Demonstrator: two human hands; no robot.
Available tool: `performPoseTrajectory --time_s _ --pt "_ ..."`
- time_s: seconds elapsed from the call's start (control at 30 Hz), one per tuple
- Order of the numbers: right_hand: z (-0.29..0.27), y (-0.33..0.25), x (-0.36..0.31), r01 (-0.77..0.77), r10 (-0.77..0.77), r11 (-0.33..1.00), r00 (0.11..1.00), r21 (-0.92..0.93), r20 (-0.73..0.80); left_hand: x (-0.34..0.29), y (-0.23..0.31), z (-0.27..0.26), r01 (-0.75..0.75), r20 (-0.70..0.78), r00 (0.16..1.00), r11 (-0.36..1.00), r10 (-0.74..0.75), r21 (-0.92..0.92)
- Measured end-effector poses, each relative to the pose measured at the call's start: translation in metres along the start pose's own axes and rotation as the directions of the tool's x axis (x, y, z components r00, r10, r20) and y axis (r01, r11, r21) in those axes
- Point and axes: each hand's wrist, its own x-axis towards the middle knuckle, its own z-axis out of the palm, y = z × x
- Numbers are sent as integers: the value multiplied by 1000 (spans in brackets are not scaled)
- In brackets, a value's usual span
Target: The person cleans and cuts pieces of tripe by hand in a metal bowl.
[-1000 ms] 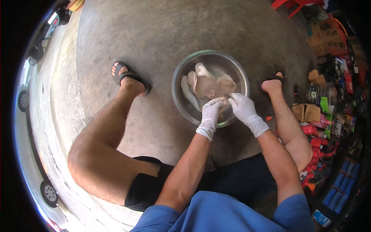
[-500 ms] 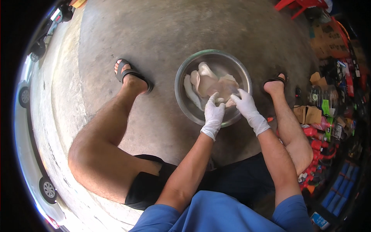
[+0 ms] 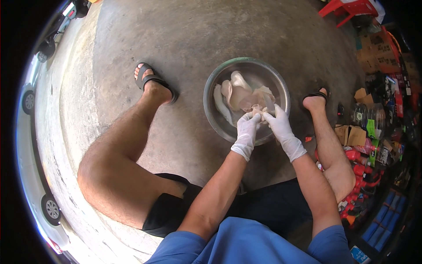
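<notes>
A round metal basin stands on the floor between my feet. Pale, whitish-pink pieces of raw flesh lie in it, limp and folded; I cannot tell what kind. Over the near right part of the basin, my left hand, in a white glove, is closed in a pinch on the edge of one piece. My right hand, gloved too, is closed close beside it, fingertips almost meeting the left ones. From its fingers a flat grey knife blade points up across the flesh; its handle is hidden.
Bare concrete floor surrounds the basin. At the right stand cardboard boxes, a clear plastic container, several red bottles and a red stool. My sandalled feet flank the basin. A parked car shows at the far left.
My hands have drawn closer together, their fingertips now nearly touching at the piece's near edge. The grey blade now shows plainly by the right hand. The whole view has shifted slightly.
</notes>
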Motion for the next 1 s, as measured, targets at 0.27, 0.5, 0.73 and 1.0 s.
performPoseTrajectory --time_s 0.27,0.5,0.73,1.0 --pt "-2 -2 -13 333 -457 618 889 -713 19 1 5 -2 -115 -64 992 993 113 -23" --pt "-8 7 -10 390 -500 485 858 -783 118 -3 9 0 -156 68 986 987 154 35" --pt "-9 4 -14 401 -452 507 877 -763 160 -3 7 5 -140 -70 988 990 138 -30" --pt "-12 4 -12 396 -467 534 875 -747 130 -6 8 4 -147 -112 981 984 157 99"
